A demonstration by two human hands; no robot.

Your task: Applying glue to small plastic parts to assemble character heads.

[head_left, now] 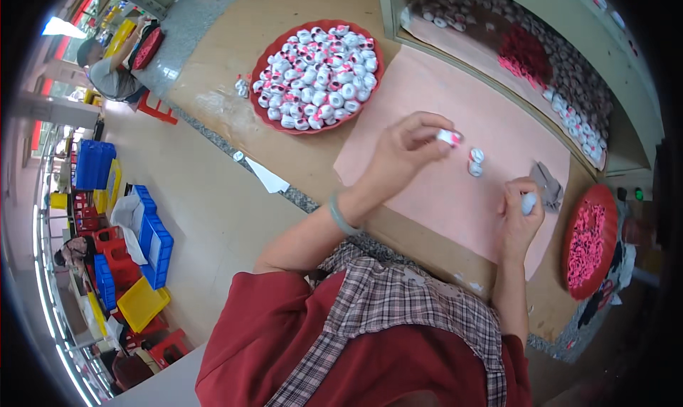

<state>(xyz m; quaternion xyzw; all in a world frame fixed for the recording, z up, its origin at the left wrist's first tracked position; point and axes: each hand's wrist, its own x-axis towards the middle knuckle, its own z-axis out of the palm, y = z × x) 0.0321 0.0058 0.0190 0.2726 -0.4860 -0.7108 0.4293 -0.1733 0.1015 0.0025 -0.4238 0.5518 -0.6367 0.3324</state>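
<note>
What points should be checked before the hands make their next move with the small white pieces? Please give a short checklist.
1. Left hand grips a white piece with pink part: ok.
2. Right hand holds a white piece: ok.
3. Two white pieces lie on the pink mat, apart from both hands: ok.
4. Red tray of white pieces is well filled: ok.
5. Red tray of pink parts has stock: ok.
6. Pink part seated fully: cannot tell.

A small white piece with a pink end [449, 136] is sitting pinched at fingertips; another white piece [528, 203] is lying gripped upright.
</note>
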